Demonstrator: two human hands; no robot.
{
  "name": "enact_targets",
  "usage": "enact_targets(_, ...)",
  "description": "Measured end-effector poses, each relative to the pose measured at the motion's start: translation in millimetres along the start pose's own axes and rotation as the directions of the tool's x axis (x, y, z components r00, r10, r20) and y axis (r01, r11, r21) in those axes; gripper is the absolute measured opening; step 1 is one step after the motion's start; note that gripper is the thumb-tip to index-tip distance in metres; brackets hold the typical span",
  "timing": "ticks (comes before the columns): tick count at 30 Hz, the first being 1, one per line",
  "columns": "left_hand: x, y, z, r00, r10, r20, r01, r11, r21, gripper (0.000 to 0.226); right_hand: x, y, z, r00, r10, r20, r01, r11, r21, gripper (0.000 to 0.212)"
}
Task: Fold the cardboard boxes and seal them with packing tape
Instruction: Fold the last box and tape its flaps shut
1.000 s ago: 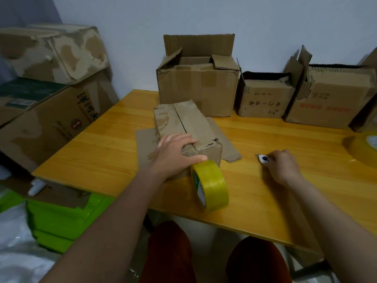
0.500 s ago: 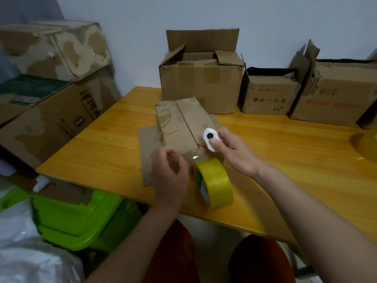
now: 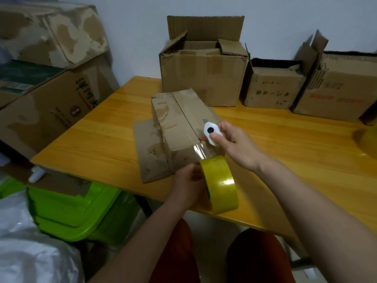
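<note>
Left hand [image 3: 188,180], fingers curled on the near side of the yellow tape roll [image 3: 219,183], holds the roll upright on its edge at the front of the table [image 3: 98,144]. A clear strip of tape [image 3: 201,150] runs from the top of the roll up to the near end of the small cardboard box [image 3: 179,123], where it meets the seam between the two closed top flaps. Right hand [image 3: 234,146], thumb and fingers pinched on a small white cutter [image 3: 211,132] (a short blade shows at its far tip), holds the tool just above the box's near right corner, beside the stretched strip. The small box lies on the table directly beyond the roll, with one loose flap [image 3: 151,152] spread flat on the tabletop to its left. Behind it, along the wall, stands a larger open box [image 3: 204,78], with two more open boxes [image 3: 273,88] [image 3: 338,94] to its right. A second yellow roll [image 3: 369,141] sits at the right edge of view. Left of the table are stacked cartons [image 3: 51,94] and green plastic bins [image 3: 77,209].
</note>
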State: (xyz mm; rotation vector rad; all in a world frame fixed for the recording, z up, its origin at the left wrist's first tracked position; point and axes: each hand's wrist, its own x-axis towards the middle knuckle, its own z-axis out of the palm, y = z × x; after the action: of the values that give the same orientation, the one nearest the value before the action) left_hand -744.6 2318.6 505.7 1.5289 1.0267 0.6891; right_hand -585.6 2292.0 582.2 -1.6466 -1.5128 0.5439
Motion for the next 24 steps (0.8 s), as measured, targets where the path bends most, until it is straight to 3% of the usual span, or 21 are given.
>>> enact_targets(2, 0, 2, 1, 1.000, -0.006, -0.018, 0.007, 0.998, 0.061, 0.016, 2, -2, 0, 1.000, 0.016, 0.002, -0.016, 1.000, -0.017, 0.017)
enact_targets(5, -5, 3, 7, 0.977, 0.047, -0.209, -0.014, 0.987, 0.157, 0.033, 3, -3, 2, 1.000, 0.026, -0.014, -0.026, 1.000, 0.006, 0.015)
enact_targets(8, -15, 2, 14, 0.928, 0.149, -0.341, -0.151, 0.988, 0.021, 0.052, 1, -3, 3, 0.999, 0.010, -0.030, -0.010, 1.000, 0.005, 0.015)
enact_targets(11, -17, 6, 13, 0.930, 0.216, -0.297, -0.258, 0.960, -0.110, 0.055, 1, -5, 3, 0.999, 0.001, -0.042, 0.000, 1.000, 0.022, 0.017)
enact_targets(14, -14, 9, 11, 0.932, 0.278, -0.231, -0.297, 0.953, -0.052, 0.038, 0, -5, 3, 0.999, -0.002, -0.038, 0.003, 0.999, 0.047, 0.018)
enact_targets(17, -13, 9, 11, 0.948, 0.256, -0.188, -0.276, 0.957, -0.092, 0.023, 1, -5, 3, 1.000, 0.003, -0.026, -0.002, 0.999, 0.038, 0.016)
enact_targets(21, -11, 12, 12, 0.950, 0.224, -0.216, -0.256, 0.958, -0.130, 0.025, 0, -10, -1, 0.999, -0.011, -0.050, 0.014, 0.997, 0.073, 0.007)
enact_targets(24, -11, 14, 11, 0.954, 0.208, -0.214, -0.246, 0.954, -0.171, 0.036, -8, -15, -12, 0.984, -0.084, -0.159, 0.087, 0.996, 0.012, 0.026)
